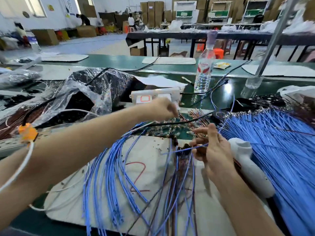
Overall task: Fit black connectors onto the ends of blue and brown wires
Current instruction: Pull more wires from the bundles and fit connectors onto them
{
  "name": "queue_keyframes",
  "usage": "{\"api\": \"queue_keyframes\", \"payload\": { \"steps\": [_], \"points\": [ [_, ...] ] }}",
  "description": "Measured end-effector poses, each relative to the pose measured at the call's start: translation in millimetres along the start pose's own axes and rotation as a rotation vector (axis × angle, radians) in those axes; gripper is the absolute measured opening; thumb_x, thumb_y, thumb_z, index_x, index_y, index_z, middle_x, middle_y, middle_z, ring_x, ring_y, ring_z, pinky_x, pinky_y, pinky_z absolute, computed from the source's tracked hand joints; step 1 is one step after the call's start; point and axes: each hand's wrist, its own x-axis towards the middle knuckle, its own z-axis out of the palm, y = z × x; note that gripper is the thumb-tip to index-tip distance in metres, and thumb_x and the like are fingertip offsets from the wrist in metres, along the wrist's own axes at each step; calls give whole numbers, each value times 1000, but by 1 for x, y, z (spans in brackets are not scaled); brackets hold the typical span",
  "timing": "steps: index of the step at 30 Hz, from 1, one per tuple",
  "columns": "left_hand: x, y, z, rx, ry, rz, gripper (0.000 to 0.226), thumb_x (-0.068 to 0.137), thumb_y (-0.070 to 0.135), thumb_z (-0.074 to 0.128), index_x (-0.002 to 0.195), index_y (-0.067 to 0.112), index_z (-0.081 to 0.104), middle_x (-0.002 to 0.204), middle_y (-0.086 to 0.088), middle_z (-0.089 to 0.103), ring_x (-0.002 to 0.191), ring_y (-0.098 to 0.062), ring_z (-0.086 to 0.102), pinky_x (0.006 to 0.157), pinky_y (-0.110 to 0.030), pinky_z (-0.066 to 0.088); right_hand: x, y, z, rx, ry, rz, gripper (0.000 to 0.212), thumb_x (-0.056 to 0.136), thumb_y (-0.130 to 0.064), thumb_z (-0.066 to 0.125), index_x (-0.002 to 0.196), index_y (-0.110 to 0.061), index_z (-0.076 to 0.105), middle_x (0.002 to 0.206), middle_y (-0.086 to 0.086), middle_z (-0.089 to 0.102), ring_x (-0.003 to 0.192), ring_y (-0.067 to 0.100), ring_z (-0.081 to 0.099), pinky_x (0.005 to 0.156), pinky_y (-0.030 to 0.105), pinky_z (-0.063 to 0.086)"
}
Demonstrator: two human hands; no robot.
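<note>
R hand (214, 154) pinching blue wire (172, 152) beside black connectors (186, 145), L hand (162, 109) reaching into brown wires (192, 114), grip blurred, can't tell; should be singling out one end, not a clump.

The hall is bright, with even light from above and daylight from the windows (36, 5) at the far left, which are washed out to white. The crumpled plastic bag (88, 87) carries many small glares, and the green desk (221, 99) faintly reflects the water bottle (203, 70). The right hand (214, 152) throws a soft, short shadow on the white sheet (148, 178). This hand and the blue wire (184, 149) it pinches are rather sharp. The left hand (162, 109) is smeared by motion blur. The back of the room is soft. At the edges straight lines bend, and the metal pole (276, 34) leans strongly.
</note>
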Motion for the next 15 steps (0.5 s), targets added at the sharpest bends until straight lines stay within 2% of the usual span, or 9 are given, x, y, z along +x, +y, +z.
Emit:
{"api": "queue_keyframes", "payload": {
  "steps": [2,4,6,8,9,10,12,14,15],
  "points": [
    [-15,-12,16,112,22,44,22,91,8,54,101,11,74,97,-4,71,82,-11,62,74,-17,45,2,1,-1,1,-10,7,42,98,-40,40,83,-8,61,48,5,61,34,14,53,34,15,35],
    [-32,-16,21,99,125,81,21,88,4,55,96,9,74,91,-4,69,84,-17,61,78,-24,44,2,3,0,-3,-24,15,35,98,-35,44,82,-9,61,49,3,61,37,12,55,37,17,42],
    [-52,-18,25,87,192,146,19,87,3,58,96,9,74,95,-7,67,90,-22,62,83,-27,42,2,6,0,-17,-38,9,21,95,-23,52,81,-10,61,50,1,61,40,10,56,43,17,47],
    [-80,-20,28,182,322,302,19,86,2,62,100,9,73,107,-9,65,101,-25,60,92,-32,42,1,7,0,11,-72,3,6,88,-5,60,85,-10,62,56,1,62,46,8,58,48,15,49],
    [-95,-20,26,233,376,414,19,85,1,62,100,8,72,112,-9,63,105,-25,58,95,-34,41,2,8,2,42,-93,1,13,85,2,61,89,-10,62,61,2,62,49,8,59,52,14,50],
    [-109,-22,26,267,387,538,17,86,3,61,98,8,71,110,-9,63,102,-23,57,94,-32,41,2,8,3,72,-114,3,20,83,7,60,94,-10,62,67,3,61,53,7,60,55,13,51],
    [-133,-30,25,317,305,679,15,89,12,54,83,9,67,90,-4,62,81,-21,55,76,-26,44,1,9,5,115,-134,-1,26,84,13,55,99,-8,61,72,5,60,57,6,61,60,13,52],
    [-146,-47,21,389,235,595,21,90,16,51,71,12,60,71,0,55,65,-22,51,56,-29,45,0,10,7,148,-144,-9,27,86,16,49,96,-6,62,71,5,65,60,6,64,62,12,53],
    [-145,-59,18,424,256,515,20,89,14,53,71,12,61,69,0,57,63,-23,54,55,-32,48,0,10,7,151,-140,-12,27,87,16,47,94,-4,63,70,4,67,61,6,65,63,12,53]
  ]
}}
